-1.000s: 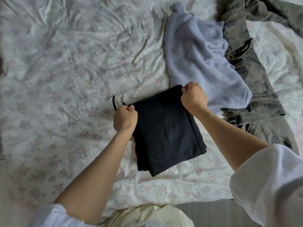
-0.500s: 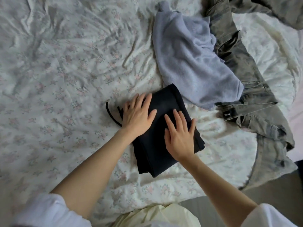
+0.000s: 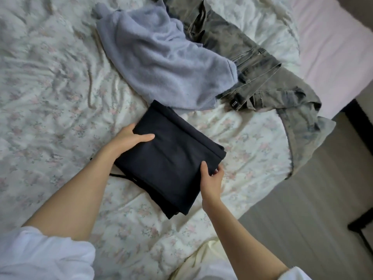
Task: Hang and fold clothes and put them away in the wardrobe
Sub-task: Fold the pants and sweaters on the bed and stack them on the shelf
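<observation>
A folded black garment (image 3: 171,156) lies in the middle of the bed as a thick rectangle, with a thin black drawstring trailing from its near left edge. My left hand (image 3: 129,138) grips its left side, thumb on top and fingers underneath. My right hand (image 3: 212,178) grips the right near edge the same way, thumb on top. A light blue fleece sweater (image 3: 161,59) lies crumpled just beyond it, and grey-green washed jeans (image 3: 252,67) sprawl to the right.
The bed is covered by a wrinkled white floral duvet (image 3: 50,98). A pink sheet (image 3: 333,47) shows at the far right. The grey floor (image 3: 302,209) and a dark furniture leg (image 3: 361,225) lie to the right of the bed edge.
Both hands went from pinching the garment's far corners, to pressing flat on top, to gripping its left and right sides. The view has shifted right.
</observation>
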A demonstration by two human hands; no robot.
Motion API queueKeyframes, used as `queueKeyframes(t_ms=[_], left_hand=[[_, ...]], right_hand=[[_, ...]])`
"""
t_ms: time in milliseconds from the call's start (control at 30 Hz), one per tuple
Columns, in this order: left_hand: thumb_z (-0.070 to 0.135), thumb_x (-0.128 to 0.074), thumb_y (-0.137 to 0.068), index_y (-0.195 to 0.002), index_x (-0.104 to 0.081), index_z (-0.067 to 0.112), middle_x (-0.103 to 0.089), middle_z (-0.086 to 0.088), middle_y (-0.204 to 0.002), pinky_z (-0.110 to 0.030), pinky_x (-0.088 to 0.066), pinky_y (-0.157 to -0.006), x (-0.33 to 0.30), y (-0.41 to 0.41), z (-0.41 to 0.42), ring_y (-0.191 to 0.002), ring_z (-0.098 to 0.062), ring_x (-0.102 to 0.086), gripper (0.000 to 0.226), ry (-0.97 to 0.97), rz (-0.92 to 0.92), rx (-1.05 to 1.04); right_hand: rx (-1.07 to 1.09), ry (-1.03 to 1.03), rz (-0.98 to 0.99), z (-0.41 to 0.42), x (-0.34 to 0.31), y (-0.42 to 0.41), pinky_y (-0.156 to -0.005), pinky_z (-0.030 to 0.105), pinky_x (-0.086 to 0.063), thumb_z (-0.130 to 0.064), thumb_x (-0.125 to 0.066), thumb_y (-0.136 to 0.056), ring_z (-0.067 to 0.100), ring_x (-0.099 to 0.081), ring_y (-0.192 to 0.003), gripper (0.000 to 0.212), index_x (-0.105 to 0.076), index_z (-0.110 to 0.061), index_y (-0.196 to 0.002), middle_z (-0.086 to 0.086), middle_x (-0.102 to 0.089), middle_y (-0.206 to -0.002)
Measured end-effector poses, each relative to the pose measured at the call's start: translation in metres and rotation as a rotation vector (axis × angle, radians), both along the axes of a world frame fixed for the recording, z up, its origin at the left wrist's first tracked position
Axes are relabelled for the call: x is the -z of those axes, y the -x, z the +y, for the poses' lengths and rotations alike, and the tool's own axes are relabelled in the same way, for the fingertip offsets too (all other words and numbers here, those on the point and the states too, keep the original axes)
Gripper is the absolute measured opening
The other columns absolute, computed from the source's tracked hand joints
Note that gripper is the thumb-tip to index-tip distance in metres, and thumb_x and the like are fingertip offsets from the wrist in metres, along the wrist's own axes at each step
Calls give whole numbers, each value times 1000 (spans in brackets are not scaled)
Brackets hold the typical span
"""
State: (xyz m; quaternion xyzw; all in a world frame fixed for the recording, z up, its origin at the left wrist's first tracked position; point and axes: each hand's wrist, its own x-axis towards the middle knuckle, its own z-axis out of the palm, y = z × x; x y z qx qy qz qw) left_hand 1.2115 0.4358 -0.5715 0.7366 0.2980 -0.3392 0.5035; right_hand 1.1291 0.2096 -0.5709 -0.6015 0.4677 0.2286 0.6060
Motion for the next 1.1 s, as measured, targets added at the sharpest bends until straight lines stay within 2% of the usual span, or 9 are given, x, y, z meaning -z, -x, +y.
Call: queueKeyframes(t_ms=[133,233,300,433,533,667,833,933,1100], left_hand=[[33,-69,-82,-124,-53,22,-61,11,-101,-24,-46,-75,-2,2,-2,-92,-8,-58,46,-13,-10,8],[28,-66,-86,-121,-55,20,-61,9,-100,-29,-45,-81,-8,3,-10,-91,-10,-58,38,-41,-41,-2],[24,-64,-88,-117,-55,20,-61,6,-101,-29,-45,-80,-13,6,-14,-93,-14,-59,31,-57,-71,-38],[24,-59,-91,-122,-52,13,-59,0,-110,-29,-46,-79,-34,26,-24,-100,-20,-57,34,-134,-174,-151],[27,-52,-95,-125,-48,7,-56,-5,-117,-30,-42,-84,-56,53,-34,-103,-20,-54,37,-228,-275,-313],[32,-41,-98,-114,-44,0,-52,-10,-103,-35,-40,-78,-106,88,-38,-97,-29,-52,36,-488,-416,-550],[33,-38,-99,-111,-40,3,-51,-5,-91,-32,-37,-69,-177,141,-24,-83,-24,-50,32,-692,-549,-778],[32,-40,-98,-110,-41,4,-54,-5,-91,-31,-37,-65,-222,187,-6,-82,-26,-53,31,-772,-615,-901],[30,-43,-97,-131,-37,6,-53,-9,-124,-30,-39,-88,-290,284,25,-114,-26,-50,41,-889,-732,-1121]], right_hand=[[67,-114,94,7,4,0,-89,29,-43,-43,-66,-82,13,-54,-104,57,-35,-17,-123,-5,-53,-116],[113,-191,88,8,0,4,-77,25,-46,-43,-67,-81,12,-59,-98,52,-49,-15,-121,-5,-61,-111],[66,-172,10,7,-3,3,-75,25,-49,-39,-64,-85,11,-61,-96,42,-54,-16,-119,-6,-64,-107],[-81,-11,-174,6,-29,-1,-87,28,-46,-34,-55,-91,6,-56,-101,43,-41,-19,-128,-13,-56,-111],[-274,172,-387,4,-56,-15,-95,27,-42,-29,-42,-97,10,-50,-113,42,-36,-15,-136,-7,-50,-127],[-522,271,-666,22,-104,-40,-83,19,-36,-24,-36,-99,4,-47,-102,36,-37,-16,-134,-11,-46,-119],[-733,193,-876,65,-156,-29,-87,24,-39,-24,-36,-99,16,-51,-113,38,-34,-13,-136,0,-49,-129],[-802,122,-957,95,-194,-1,-82,24,-37,-23,-38,-99,24,-54,-110,38,-35,-8,-133,2,-53,-121],[-936,-80,-1094,154,-264,71,-70,13,-34,-23,-37,-99,10,-51,-93,38,-32,-9,-134,-3,-51,-113]])
